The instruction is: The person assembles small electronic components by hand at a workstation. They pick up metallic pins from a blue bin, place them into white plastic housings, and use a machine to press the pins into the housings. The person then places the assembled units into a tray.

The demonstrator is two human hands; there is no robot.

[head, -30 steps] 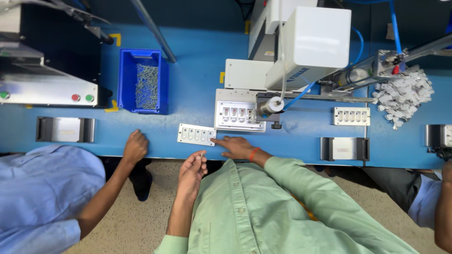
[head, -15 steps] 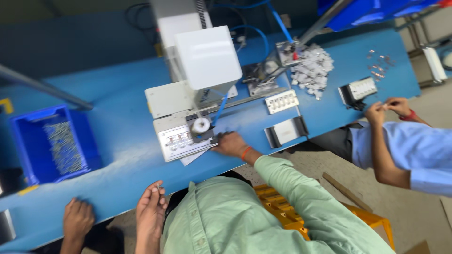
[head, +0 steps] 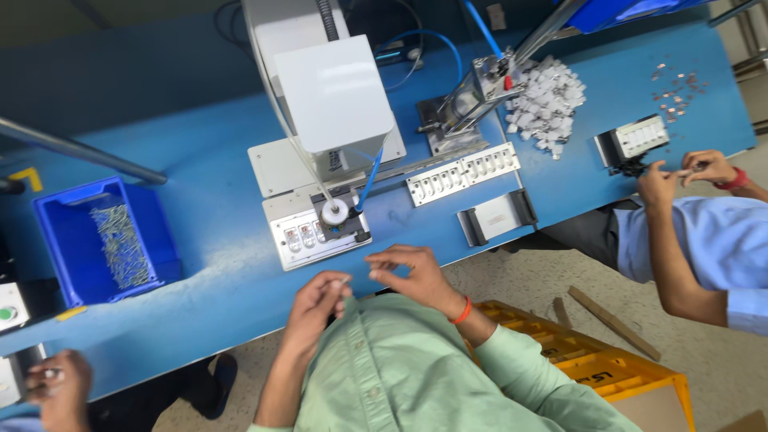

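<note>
While I watch the worktop's (head: 208,264) near edge, my left hand (head: 320,302) pinches 1 small pin (head: 344,280); my right hand (head: 412,272) hovers half-curled, empty.

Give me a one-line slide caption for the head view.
Left hand pinches a small part beside the right hand, at a blue bench below a white press.

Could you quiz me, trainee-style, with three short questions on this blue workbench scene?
1. True or false: the blue bin holds thin metal pieces.
2. What lies heaped behind the long white strip?
3. The left hand and right hand are: A) resting on the bin, B) raised close together at the bench edge.

Key: 1 true. 2 a pile of small white parts. 3 B.
</note>
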